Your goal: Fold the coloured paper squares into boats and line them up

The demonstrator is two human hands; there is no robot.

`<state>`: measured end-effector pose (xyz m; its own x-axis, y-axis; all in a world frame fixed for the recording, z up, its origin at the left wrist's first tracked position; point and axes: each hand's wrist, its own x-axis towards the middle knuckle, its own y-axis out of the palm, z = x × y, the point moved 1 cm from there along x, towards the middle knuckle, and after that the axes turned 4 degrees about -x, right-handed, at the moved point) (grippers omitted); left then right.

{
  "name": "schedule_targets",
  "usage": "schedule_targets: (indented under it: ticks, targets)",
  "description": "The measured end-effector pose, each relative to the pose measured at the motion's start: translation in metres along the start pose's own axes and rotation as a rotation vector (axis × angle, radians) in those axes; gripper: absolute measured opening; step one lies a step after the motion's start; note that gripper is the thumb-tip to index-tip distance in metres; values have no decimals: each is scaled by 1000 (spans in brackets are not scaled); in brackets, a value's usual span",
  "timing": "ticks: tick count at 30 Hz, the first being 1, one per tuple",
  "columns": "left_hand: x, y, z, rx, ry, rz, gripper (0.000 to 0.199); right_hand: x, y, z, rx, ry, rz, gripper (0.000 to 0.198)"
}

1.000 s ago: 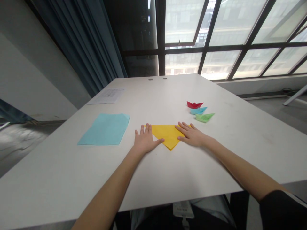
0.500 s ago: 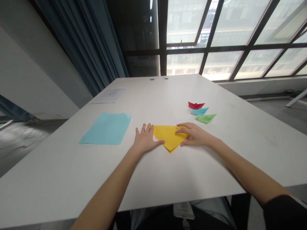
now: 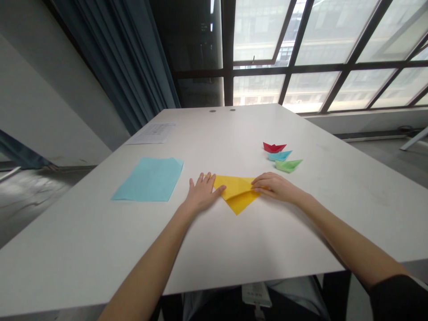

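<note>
A sheet of yellow paper [image 3: 238,203], folded to a triangle with its point towards me, lies on the white table [image 3: 214,249]. Its upper layer is lifted and bent along the middle, with the lower layer flat beneath. My left hand [image 3: 201,192] rests with spread fingers on the paper's left corner, thumb on its lower left edge. At the right corner my right hand [image 3: 276,186] pinches the paper between thumb and fingers; that corner is partly hidden under the fingers.
Right of centre, past my right hand, sit a red paper boat [image 3: 274,148], a blue paper boat [image 3: 280,155] and a green paper boat [image 3: 289,166]. Light blue paper [image 3: 147,180] lies to the left, and a printed white sheet [image 3: 152,133] lies farther back.
The yellow triangle's upper layer has come up and bends away from the lower one. My right fingers have closed on the right corner; my left hand stays nearly still, its thumb slightly higher.
</note>
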<state>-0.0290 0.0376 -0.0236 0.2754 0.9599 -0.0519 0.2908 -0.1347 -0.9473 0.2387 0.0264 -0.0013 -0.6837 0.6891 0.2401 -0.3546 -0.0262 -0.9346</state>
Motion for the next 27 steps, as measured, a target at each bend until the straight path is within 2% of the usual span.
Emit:
schedule_targets:
  ticks: [3, 8, 10, 14, 17, 21, 27]
  targets:
    - [2, -2, -1, -179, -50, -95, 68, 1, 0, 5, 61, 129, -139, 36]
    - [5, -5, -6, -579, -29, -362, 63, 3, 2, 0, 292, 476, -478, 31]
    - [6, -4, -8, -726, -68, -400, 61, 4, 4, -4, 434, 589, -547, 30]
    - [7, -4, -11, -863, -145, -481, 63, 6, 9, -12, 816, 732, -594, 27]
    - [7, -5, -13, -1062, -139, -417, 58, 6, 11, -13, 1003, 789, -600, 27]
    - [8, -2, -18, -1368, -118, -210, 40, 6, 11, -16, 966, 747, -576, 33]
    - [6, -4, -19, -1450, -182, -228, 31, 5, 12, -18, 885, 648, -567, 45]
